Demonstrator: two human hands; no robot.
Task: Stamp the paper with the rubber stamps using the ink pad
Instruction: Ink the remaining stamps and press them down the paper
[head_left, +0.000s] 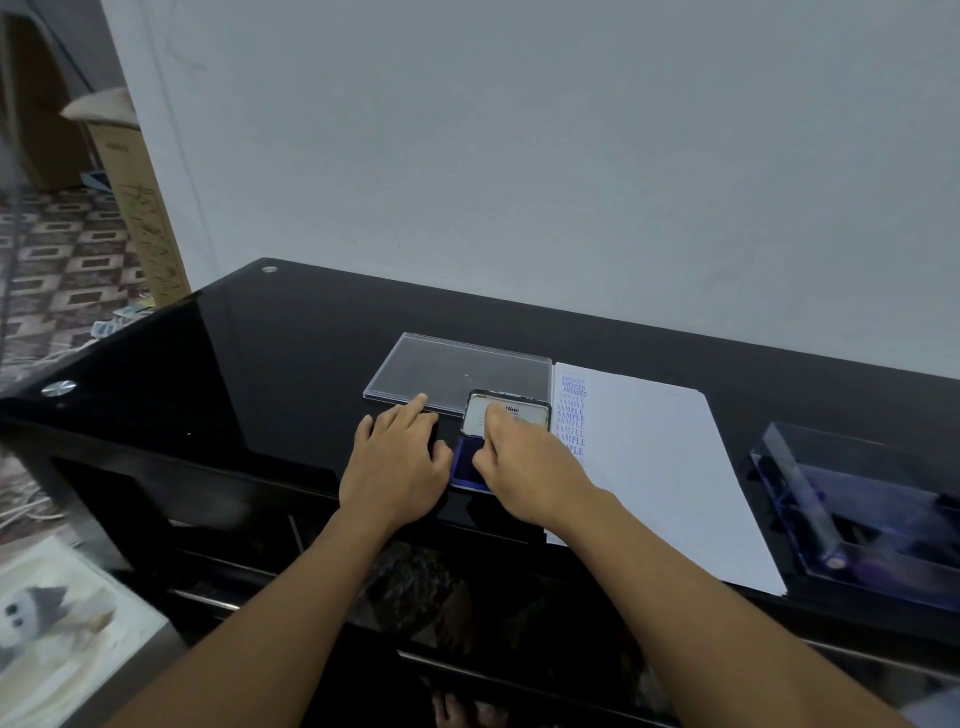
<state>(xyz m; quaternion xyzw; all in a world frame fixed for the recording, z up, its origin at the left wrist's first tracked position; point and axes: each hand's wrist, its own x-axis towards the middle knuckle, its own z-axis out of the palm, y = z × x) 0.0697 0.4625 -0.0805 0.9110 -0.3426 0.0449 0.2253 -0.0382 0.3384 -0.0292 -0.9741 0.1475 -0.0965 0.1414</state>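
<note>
The ink pad (464, 466) is sat open near the middle of the black glass table (260, 364), with its lid (525, 410) tipped up on the far side and the blue pad showing just in front of it. The left hand (397, 462) is laid flat on the glass just left of the pad, fingers relaxed and spread. Its index fingertip is stretched out to the near edge of a clear plastic cover (457, 370) lying flat farther back. The right hand (524, 467) is hunched over the pad with fingers curled down and the thumb tucked by the blue surface. Whether a stamp is pinched under there can't be told, since it's all hidden by the hand itself. Just right of the pad the paper (660, 467) is laid out, with a column of AMENDED and SAMPLE prints (571, 410) stamped in blue down its left edge. Far right, a clear box (857, 509) is parked well apart from the hands — blurry purple shapes are seen inside.
</note>
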